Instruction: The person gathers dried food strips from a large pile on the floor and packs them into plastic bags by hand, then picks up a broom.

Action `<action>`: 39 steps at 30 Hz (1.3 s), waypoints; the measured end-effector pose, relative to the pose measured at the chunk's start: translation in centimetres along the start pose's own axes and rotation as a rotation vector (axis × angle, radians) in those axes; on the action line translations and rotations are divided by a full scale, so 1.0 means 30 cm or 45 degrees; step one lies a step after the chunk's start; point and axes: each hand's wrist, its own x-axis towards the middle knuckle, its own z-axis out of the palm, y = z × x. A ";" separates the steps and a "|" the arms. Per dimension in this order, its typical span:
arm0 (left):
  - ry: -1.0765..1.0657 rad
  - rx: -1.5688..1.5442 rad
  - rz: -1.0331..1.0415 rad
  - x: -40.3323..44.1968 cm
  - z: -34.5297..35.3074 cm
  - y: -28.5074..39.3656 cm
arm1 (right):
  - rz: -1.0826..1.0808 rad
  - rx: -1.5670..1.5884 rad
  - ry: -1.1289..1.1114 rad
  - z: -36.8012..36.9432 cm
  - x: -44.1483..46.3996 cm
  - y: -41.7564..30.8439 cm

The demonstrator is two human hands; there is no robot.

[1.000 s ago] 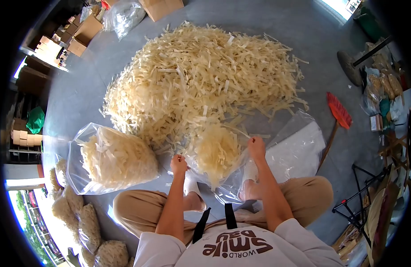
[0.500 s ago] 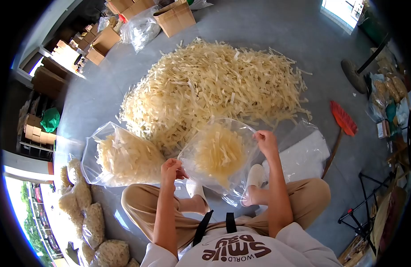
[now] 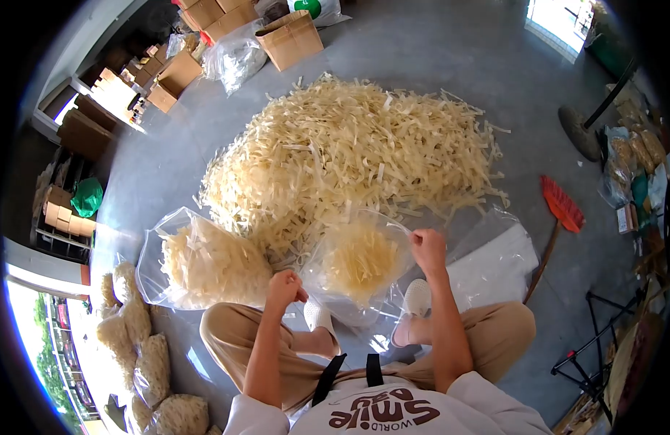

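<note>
Between my hands, a clear plastic bag [image 3: 327, 297] holds a clump of pale yellow strips [image 3: 362, 264]. Fingers of my right hand [image 3: 428, 250] are closed on the bag's upper right rim. At its left edge, my left hand [image 3: 285, 288] has its fingers pinched together on the thin film. Just left of that hand rests another clear bag [image 3: 211, 264], full of the same strips. Beyond both bags spreads a large loose pile of strips [image 3: 356, 145] on the floor.
On the right lie a stack of flat clear bags [image 3: 494, 264] and a red broom [image 3: 562, 205]. Several filled bags [image 3: 153, 366] line the lower left. Cardboard boxes [image 3: 290, 42] stand at the back left. A black folding frame [image 3: 596, 348] is at the right edge.
The bag between my hands has dropped lower and lies slacker. My right hand moved slightly down and my left hand slightly right. The view has shifted a little.
</note>
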 end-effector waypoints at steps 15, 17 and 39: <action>0.416 0.757 0.170 0.028 0.014 -0.140 | -0.011 -0.167 0.041 0.013 -0.010 0.024; 0.531 0.980 0.291 0.039 0.015 -0.163 | -0.051 -0.183 0.122 0.012 0.000 0.024; -0.266 1.139 -0.170 0.463 0.016 0.099 | 0.325 -0.704 -0.882 0.055 0.419 0.081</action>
